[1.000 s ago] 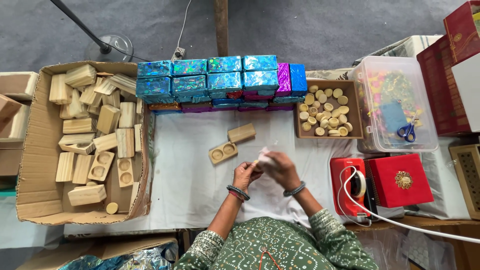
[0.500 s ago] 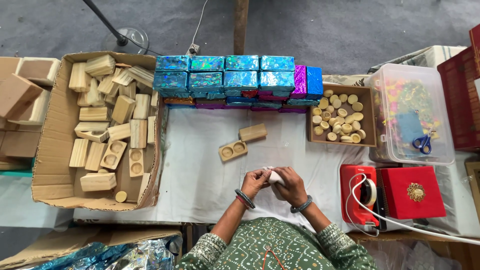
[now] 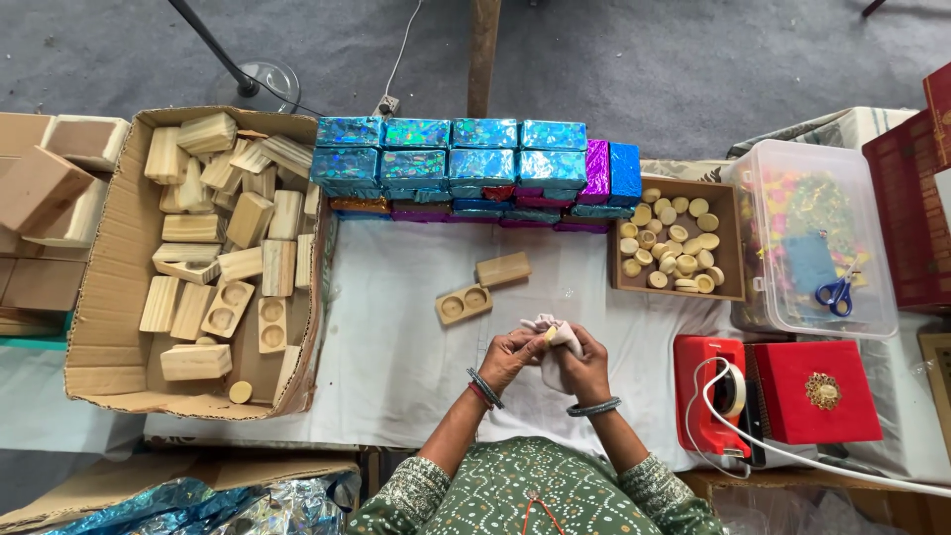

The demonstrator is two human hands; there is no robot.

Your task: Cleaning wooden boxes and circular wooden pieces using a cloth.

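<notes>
My left hand (image 3: 510, 355) and my right hand (image 3: 584, 365) meet over the white-covered table (image 3: 396, 327), both closed around a small white cloth (image 3: 555, 332) with a small pale piece tucked in it. Just beyond my hands lie a wooden block with two round hollows (image 3: 463, 304) and a plain wooden block (image 3: 503, 268). Both wrists wear bangles.
A cardboard box (image 3: 104, 297) of wooden blocks stands at the left. Shiny foil-wrapped boxes (image 3: 466, 168) are stacked at the back. A wooden tray of small round discs (image 3: 677, 238), a clear plastic tub with scissors (image 3: 822, 243), a red tape dispenser (image 3: 711, 391) and a red box (image 3: 817, 391) are at the right.
The camera view has shifted slightly; my hands stay together on the white cloth, kneading or wiping the piece inside it. The blocks on the table have not moved.
</notes>
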